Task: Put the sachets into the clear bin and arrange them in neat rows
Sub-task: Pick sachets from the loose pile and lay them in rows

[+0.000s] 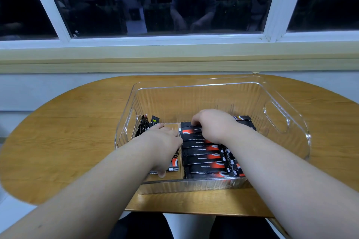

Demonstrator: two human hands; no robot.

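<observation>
Pressing sachets point(204, 158) (bin point(287, 122)), both hands point(165, 141) curl downward.

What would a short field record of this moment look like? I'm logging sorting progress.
surface: wooden table below a window
container: clear bin with handle cut-outs
neat row: black and red sachets stacked flat in the right-hand part of the bin
loose group: sachets leaning at left wall
left hand: inside the bin, resting on the left-side sachets
right hand: inside the bin, fingers on the far end of the neat row
outside the bin: no sachets visible
</observation>
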